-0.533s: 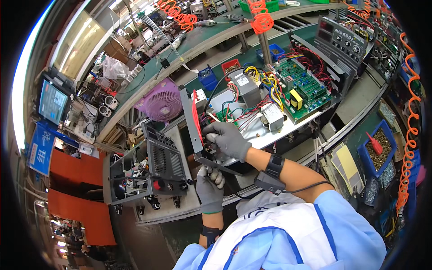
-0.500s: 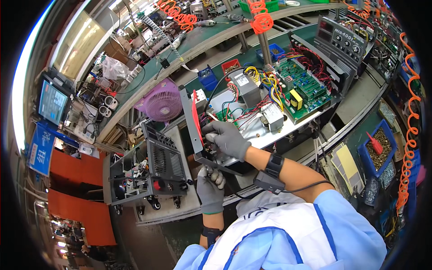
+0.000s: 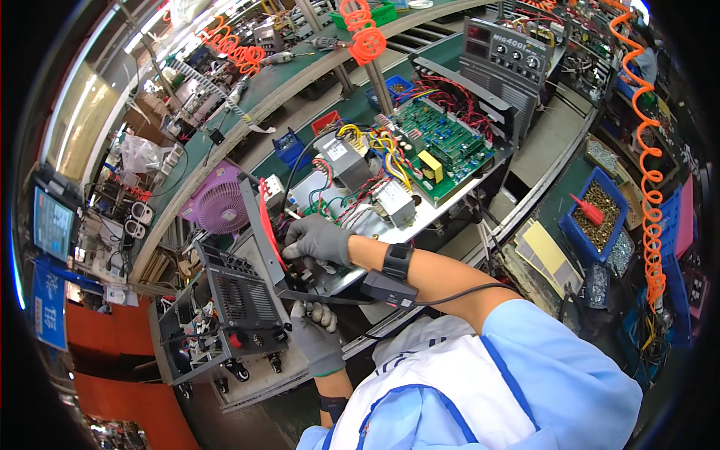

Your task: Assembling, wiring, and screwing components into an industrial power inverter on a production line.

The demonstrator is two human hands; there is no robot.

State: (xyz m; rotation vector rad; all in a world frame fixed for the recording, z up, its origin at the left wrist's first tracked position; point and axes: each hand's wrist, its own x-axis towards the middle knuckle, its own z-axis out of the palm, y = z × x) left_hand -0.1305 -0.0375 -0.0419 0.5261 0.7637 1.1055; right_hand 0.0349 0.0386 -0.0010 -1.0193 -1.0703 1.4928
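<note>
An opened welding machine chassis (image 3: 427, 214) lies in front of me, with a green circuit board (image 3: 446, 142), grey box-shaped parts and bundles of coloured wires on its metal base. My right hand (image 3: 321, 240), in a grey glove, reaches behind the dark end panel (image 3: 262, 232). Its fingers are bent close to a red cable (image 3: 268, 225) and the panel's lower inside; what they pinch is hidden. Below the panel's outer face, my left hand (image 3: 315, 334), gloved too, has its fingers curled against the lower edge. Whatever it holds there is too small to make out.
A second machine (image 3: 229, 300) with black casters stands on the left. A purple fan (image 3: 221, 199) sits beyond the end panel. At right are a blue bin of screws (image 3: 600, 214) with a red tool (image 3: 589, 210) and a hanging orange coiled hose (image 3: 649, 195). Small bins (image 3: 289, 146) line the far side.
The whole scene has shifted left in the picture as my head turned right. Both hands stay at the end panel, and their finger positions look much the same.
</note>
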